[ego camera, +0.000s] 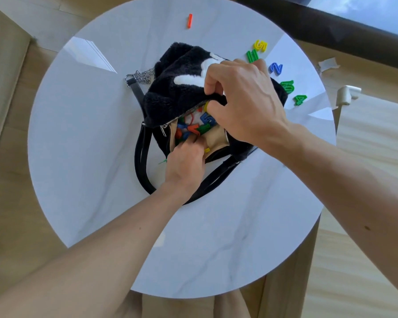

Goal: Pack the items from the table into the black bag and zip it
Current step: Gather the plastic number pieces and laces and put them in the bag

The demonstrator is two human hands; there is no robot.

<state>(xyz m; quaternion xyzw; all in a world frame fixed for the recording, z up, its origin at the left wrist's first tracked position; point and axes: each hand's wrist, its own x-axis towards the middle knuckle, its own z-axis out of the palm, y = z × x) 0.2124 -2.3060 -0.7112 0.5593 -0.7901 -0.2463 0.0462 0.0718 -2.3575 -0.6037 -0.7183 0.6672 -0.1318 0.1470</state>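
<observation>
Your right hand (241, 95) pinches the far lip of the black fleecy bag with white patches (170, 88), which lies at the middle of the round white marbled bench (90, 134), and holds its mouth agape. Your left hand (186, 161) sits at the near lip, fingers curled down against the tan lining and apparently closed round coloured plastic numerals (207, 149), with a yellow tip and a green tip poking out on either side of it. A heap of numerals (205, 121) already lies inside the bag. Left outside are an orange plastic "1" (189, 20) beyond the bag and, to the right of the bag, a yellow "5" (261, 45), a green double-bar piece (252, 56), a blue "2" (276, 68), a green "6" (288, 86) and a green "4" (299, 99). For a clean drop, hold the far lip high so the metal zip teeth (182, 114) stand well apart. Push the handful down past them, then let go low inside, so nothing snags or spills over the near lip.
</observation>
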